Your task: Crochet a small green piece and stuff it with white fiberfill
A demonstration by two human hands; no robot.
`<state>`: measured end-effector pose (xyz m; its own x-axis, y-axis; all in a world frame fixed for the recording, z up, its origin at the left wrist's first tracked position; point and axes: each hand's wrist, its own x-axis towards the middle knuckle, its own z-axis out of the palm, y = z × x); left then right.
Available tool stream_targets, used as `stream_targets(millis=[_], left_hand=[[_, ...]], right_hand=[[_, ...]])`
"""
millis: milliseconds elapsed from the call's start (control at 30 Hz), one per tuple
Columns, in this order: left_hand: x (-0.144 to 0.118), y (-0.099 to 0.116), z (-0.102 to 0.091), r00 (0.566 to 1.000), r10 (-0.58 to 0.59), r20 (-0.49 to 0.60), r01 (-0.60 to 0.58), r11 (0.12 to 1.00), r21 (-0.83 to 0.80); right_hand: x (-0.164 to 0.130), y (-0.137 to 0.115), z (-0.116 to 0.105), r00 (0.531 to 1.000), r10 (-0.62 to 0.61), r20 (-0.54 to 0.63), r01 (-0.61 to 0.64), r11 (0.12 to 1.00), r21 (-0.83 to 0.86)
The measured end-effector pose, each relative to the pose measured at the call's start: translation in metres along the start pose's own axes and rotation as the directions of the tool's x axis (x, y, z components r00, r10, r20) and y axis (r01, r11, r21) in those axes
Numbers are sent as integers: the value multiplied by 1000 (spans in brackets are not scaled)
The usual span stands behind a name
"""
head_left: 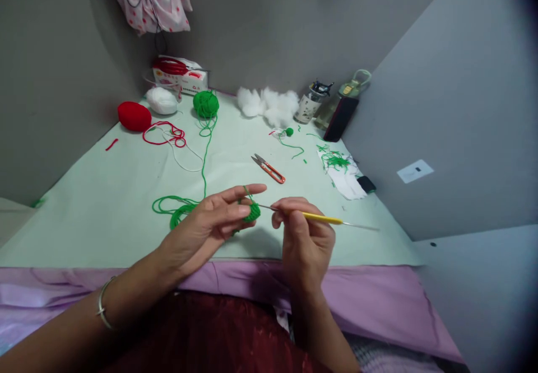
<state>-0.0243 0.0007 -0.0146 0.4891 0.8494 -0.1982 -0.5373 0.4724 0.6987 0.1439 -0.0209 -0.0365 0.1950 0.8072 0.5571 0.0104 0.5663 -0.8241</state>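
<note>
Your left hand (pixel 210 221) pinched the soft, light green crochet piece (pixel 252 212); right hand (pixel 305 233) gripped the stiff crochet hook (pixel 321 218) beside it.

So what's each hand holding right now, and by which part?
Left hand pinches the small green crochet piece by its edge. Right hand holds the crochet hook by its yellow handle.

Bare forearms, thin silver bangle (pixel 102 304) on left wrist (no sleeves), dark red garment (pixel 218 334)
</note>
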Motion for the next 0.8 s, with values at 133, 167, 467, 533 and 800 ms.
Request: stream_targets(millis=[133,167,467,533,800], left_hand=[[-1,-4,2,999,51,18,-53,991,121],[-2,-4,2,999,52,12,-54,988,142],[0,-2,-2,1000,-28,5,28,998,50],[0,-2,-2,999,-34,28,33,999,34],[-4,-6,1,992,93,83,-115,943,312]], right_hand=[[1,1,3,996,60,70,-63,997,46],[0,2,4,996,64,70,-66,997,37],[3,1,0,970,242,27,-239,931,274],[6,0,-1,957,290,22,-281,904,323],[1,-1,0,976,202,83,-210,972,105]])
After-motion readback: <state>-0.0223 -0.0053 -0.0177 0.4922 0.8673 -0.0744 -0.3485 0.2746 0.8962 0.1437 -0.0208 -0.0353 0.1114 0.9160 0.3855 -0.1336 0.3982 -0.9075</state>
